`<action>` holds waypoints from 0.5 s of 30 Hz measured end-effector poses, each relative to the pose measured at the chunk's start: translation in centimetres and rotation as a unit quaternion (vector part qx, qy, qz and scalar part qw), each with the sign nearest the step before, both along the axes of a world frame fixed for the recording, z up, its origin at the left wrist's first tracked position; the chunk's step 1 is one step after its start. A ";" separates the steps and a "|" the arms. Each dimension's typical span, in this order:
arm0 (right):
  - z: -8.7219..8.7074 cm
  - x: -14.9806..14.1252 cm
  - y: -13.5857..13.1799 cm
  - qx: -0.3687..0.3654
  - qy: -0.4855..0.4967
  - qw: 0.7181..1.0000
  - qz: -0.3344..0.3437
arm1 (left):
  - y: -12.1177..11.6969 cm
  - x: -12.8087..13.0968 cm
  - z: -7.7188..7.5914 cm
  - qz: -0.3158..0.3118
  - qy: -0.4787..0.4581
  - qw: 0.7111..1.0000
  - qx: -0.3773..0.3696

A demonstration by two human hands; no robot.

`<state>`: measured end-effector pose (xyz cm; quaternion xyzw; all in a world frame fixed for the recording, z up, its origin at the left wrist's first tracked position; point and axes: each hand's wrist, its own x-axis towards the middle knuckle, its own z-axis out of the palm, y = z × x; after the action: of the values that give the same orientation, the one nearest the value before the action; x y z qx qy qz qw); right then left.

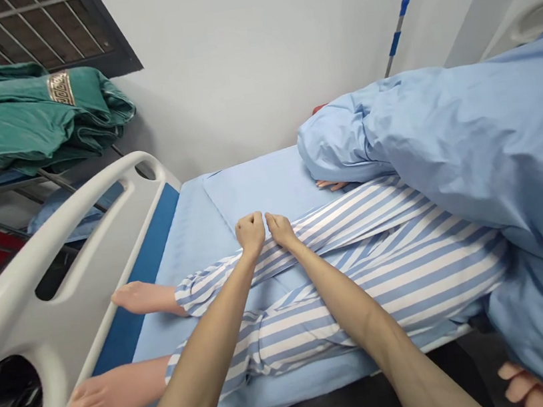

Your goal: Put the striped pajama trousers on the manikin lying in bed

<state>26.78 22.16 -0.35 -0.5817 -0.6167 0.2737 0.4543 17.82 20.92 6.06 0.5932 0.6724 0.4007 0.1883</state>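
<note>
My left hand (251,233) and my right hand (280,230) are both closed into fists, side by side with a narrow gap. They are over the far leg of a figure lying on the bed, and no object shows in either one. The figure wears blue-and-white striped trousers (388,281). Its bare feet, the far foot (146,297) and the near foot (111,396), look like a manikin's and point to the left. A light blue quilt (469,135) is bunched over the upper body at right, hiding it.
A white footboard (120,245) closes the bed's left end. Light blue sheeting (190,235) covers the mattress. Folded green cloth (32,122) lies on a metal rack beyond the footboard. A pole with blue clamps (394,43) stands by the wall. Manikin fingers (524,387) show at lower right.
</note>
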 end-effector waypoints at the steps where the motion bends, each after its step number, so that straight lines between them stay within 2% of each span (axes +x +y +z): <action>1: -0.1 0.1 0.1 0.002 0.025 1.000 -0.004 | 0.4 0.3 1.0 0.007 -0.027 0.999 0.024; 3: -0.2 0.2 0.3 0.003 0.070 0.998 -0.009 | 1.2 0.8 2.4 0.015 -0.079 0.995 0.063; 5: -0.3 0.3 0.3 0.002 0.099 0.995 -0.008 | 1.5 1.2 2.3 0.031 -0.103 0.992 0.068; 8: -0.3 0.1 0.2 0.000 0.095 0.995 -0.010 | 1.0 1.5 -0.4 0.062 -0.037 0.997 -0.003; 11: -0.3 -0.4 -0.1 -0.012 0.027 0.999 -0.029 | 0.0 1.4 -3.6 0.074 0.076 0.990 -0.089; 13: 0.1 -0.5 -0.2 -0.037 -0.029 0.998 -0.031 | -0.3 1.3 -4.7 0.076 0.124 0.982 -0.118; 15: 1.2 -0.3 0.0 -0.064 -0.076 0.995 -0.017 | -0.3 1.4 -4.9 0.075 0.146 0.978 -0.129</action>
<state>26.52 22.20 0.82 -0.6389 -0.6208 0.2604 0.3723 19.22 20.57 1.11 0.5640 0.7810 0.2329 0.1328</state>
